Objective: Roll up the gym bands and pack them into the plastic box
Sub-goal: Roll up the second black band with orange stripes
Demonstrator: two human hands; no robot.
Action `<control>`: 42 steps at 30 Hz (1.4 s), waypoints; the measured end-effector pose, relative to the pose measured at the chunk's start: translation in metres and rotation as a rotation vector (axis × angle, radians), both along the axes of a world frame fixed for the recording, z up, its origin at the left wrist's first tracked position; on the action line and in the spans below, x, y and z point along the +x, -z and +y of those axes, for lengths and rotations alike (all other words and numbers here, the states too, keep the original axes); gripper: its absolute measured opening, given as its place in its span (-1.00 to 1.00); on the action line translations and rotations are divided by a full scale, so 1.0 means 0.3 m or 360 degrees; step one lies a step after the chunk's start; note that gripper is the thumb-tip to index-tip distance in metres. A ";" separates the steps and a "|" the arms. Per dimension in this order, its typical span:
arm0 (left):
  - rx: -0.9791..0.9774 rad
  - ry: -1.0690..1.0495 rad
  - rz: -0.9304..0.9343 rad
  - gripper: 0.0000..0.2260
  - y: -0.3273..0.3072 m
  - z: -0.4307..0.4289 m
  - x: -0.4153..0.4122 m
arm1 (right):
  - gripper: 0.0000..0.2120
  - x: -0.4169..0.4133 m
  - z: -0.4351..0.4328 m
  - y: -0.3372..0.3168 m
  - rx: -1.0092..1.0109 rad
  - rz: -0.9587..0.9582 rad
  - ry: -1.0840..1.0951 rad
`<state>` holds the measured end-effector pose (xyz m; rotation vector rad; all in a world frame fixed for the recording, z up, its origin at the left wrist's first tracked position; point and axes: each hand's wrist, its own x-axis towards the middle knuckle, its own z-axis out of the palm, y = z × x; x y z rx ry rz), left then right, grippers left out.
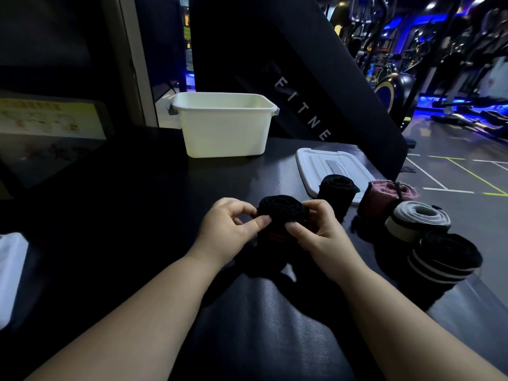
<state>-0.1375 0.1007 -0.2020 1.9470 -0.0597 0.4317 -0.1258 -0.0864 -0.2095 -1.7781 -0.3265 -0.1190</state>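
Observation:
A black gym band, partly rolled into a coil, stands upright between my hands above the dark table. My left hand pinches its left side with thumb and fingers. My right hand grips its right side, and a loose tail of the band trails down toward me. The white plastic box stands open at the back of the table, apart from both hands. Its inside is hidden by the near wall.
The box's white lid lies flat to the right of the box. Rolled bands stand at the right: a black one, a pink one, a grey-white one and a black striped one. The table's right edge runs behind them.

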 end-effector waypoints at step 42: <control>0.0470 0.0641 0.0298 -0.46 -0.053 -0.143 0.042 | -0.43 -0.019 -0.167 -0.092 -0.0671 0.0154 0.0268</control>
